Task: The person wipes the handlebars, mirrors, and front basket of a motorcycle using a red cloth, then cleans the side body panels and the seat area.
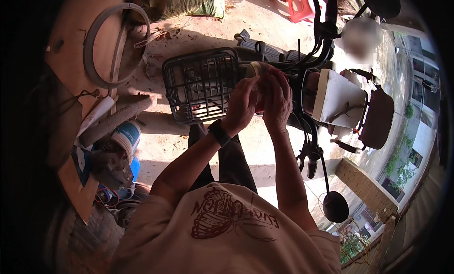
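Both hands meet over the front of an electric scooter or motorbike, just right of its black metal basket (202,86). My left hand (243,102), with a black watch on its wrist, is curved with fingertips near a reddish bundle, perhaps cloth (260,105). My right hand (278,98) curls over the same bundle from the other side; dark red shows at its fingers. The hands hide most of it, so its shape and which hand grips it are unclear. Beyond the fingertips lies a pale yellowish rounded piece (254,69). The handlebar (306,66) curves to the right of the hands.
The white seat box or board (337,98) and round mirror (335,207) are at right. A red plastic stool (301,8) stands beyond the handlebar. On the left are a grey hoop (90,57), a log (117,119), a white-and-teal bucket (128,135) and a wooden board (71,22).
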The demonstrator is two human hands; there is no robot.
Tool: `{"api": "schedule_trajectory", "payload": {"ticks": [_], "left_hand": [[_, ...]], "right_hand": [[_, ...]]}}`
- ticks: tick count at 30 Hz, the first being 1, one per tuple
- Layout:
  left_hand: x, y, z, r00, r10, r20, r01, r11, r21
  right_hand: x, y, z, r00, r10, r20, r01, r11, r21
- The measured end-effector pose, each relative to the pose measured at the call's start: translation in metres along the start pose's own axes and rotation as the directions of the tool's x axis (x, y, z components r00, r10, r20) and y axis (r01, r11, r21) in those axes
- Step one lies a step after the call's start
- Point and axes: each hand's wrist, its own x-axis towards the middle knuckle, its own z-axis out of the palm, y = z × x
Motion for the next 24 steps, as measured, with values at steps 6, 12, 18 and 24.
{"api": "schedule_trajectory", "payload": {"ticks": [6, 12, 18, 24], "left_hand": [[0.012, -0.028, 0.014, 0.983, -0.174, -0.05, 0.167, 0.979, -0.119], [0.019, -0.022, -0.001, 0.954, -0.296, -0.041, 0.29, 0.95, -0.114], [-0.013, -0.025, 0.003, 0.967, -0.253, 0.003, 0.253, 0.967, -0.041], [-0.017, -0.03, 0.002, 0.986, -0.155, 0.057, 0.159, 0.984, -0.076]], "right_hand": [[0.115, 0.034, 0.038, 0.615, 0.289, 0.734, -0.342, 0.936, -0.082], [0.066, -0.006, 0.007, 0.967, 0.106, 0.23, -0.164, 0.955, 0.249], [0.019, -0.013, -0.009, 0.991, -0.01, 0.132, -0.008, 0.99, 0.138], [0.131, 0.068, 0.086, 0.384, 0.127, 0.915, -0.34, 0.94, 0.013]]}}
